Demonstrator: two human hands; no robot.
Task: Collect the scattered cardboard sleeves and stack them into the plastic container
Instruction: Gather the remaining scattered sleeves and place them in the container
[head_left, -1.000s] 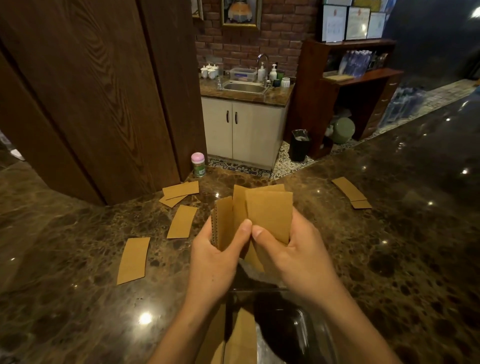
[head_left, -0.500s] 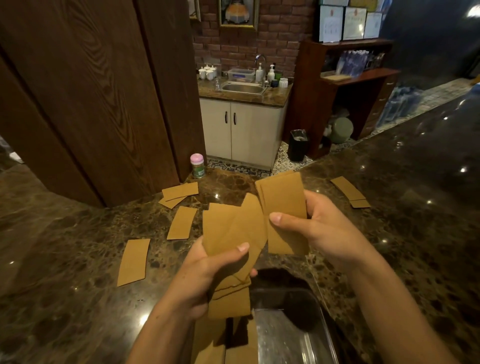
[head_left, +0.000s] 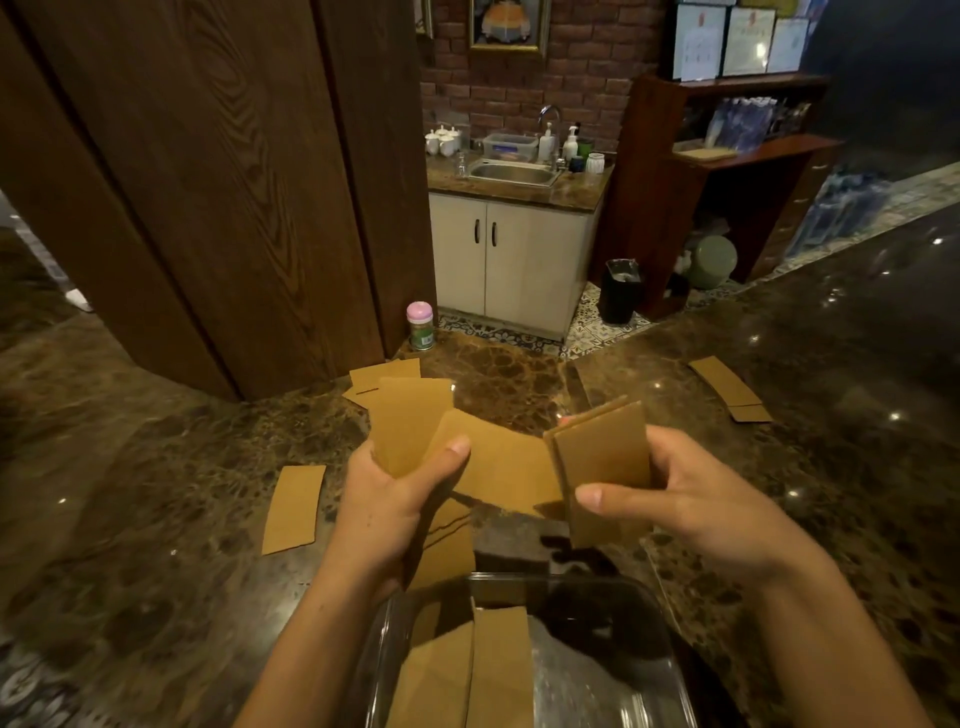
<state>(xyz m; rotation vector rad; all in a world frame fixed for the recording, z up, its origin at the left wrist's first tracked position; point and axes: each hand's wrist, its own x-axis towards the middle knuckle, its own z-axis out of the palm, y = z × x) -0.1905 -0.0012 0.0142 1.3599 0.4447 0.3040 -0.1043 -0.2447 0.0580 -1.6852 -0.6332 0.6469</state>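
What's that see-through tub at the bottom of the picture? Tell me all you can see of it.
The plastic container is a clear, glossy tub with rounded corners and no lid, standing on the dark marble counter. Flat brown cardboard sleeves lie in its left part; its right part is bare. The frame cuts off its near end.

Enters from 7 o'clock with the left forearm; left hand (head_left: 384, 499) grips a fan of cardboard sleeves (head_left: 415, 426), thumb laid across its front toward 1 o'clock. Enters from 5 o'clock with the right forearm; right hand (head_left: 691, 499) pinches a small stack of sleeves (head_left: 602, 457), thumb pointing to 9 o'clock, fingers (head_left: 667, 460) curled behind. Holds both hands level and apart.
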